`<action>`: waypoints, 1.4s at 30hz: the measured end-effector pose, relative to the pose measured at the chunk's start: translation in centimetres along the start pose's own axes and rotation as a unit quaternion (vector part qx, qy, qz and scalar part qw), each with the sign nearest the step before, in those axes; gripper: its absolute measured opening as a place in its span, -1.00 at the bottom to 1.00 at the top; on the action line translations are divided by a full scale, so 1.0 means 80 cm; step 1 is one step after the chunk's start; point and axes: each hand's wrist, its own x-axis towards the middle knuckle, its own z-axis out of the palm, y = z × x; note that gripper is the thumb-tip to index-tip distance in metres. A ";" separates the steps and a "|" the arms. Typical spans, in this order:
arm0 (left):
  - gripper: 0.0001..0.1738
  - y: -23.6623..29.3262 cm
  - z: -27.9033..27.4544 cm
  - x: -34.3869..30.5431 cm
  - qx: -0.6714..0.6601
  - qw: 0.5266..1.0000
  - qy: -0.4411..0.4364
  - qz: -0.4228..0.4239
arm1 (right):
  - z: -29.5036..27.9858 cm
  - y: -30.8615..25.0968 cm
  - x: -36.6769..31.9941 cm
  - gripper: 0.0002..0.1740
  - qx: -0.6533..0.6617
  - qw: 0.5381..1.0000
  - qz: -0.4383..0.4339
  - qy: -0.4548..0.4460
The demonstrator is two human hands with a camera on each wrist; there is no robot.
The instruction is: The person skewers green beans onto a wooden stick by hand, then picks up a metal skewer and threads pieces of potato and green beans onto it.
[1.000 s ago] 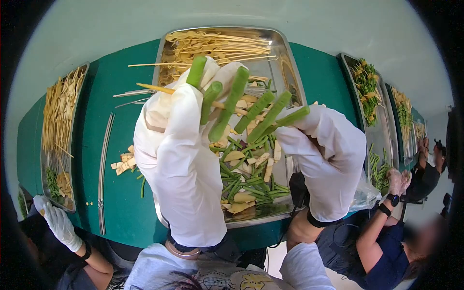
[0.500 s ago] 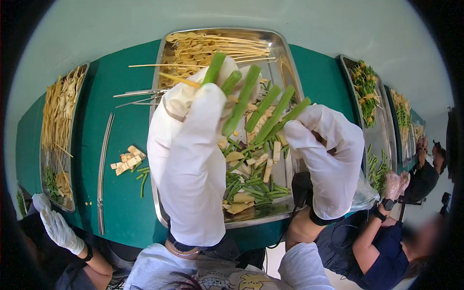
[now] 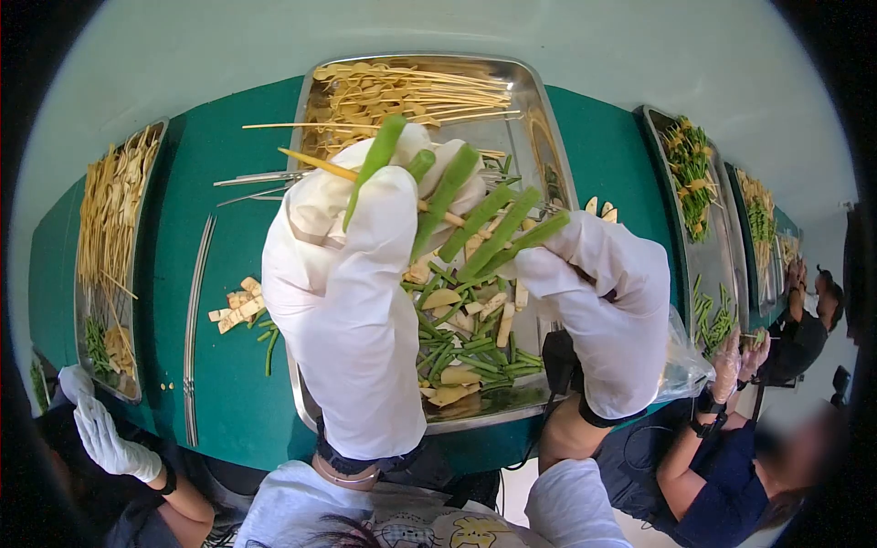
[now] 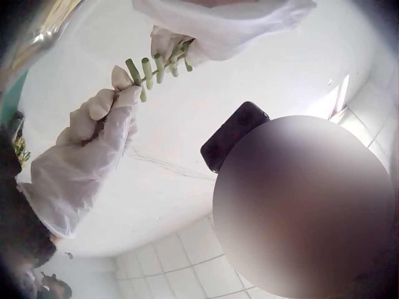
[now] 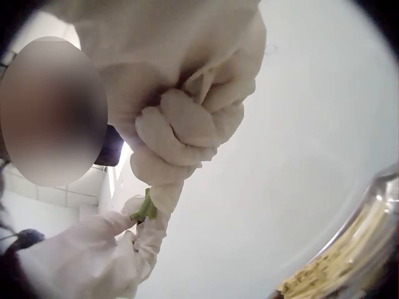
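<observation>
While the left hand curls round a skewer above the tray, the right hand apparently pinches a bean.

Food-prep room, apparently | green table | steel trays (skewers inside) | gloved workers

Metal tray of pale skewers at far left, thin metal rods at left, plastic bag and dark-clad person lower right
</observation>
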 end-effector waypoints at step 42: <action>-0.07 0.015 0.019 0.002 -0.279 0.933 0.089 -0.207 | 0.004 0.012 0.008 -0.62 -0.075 0.993 0.009 -0.086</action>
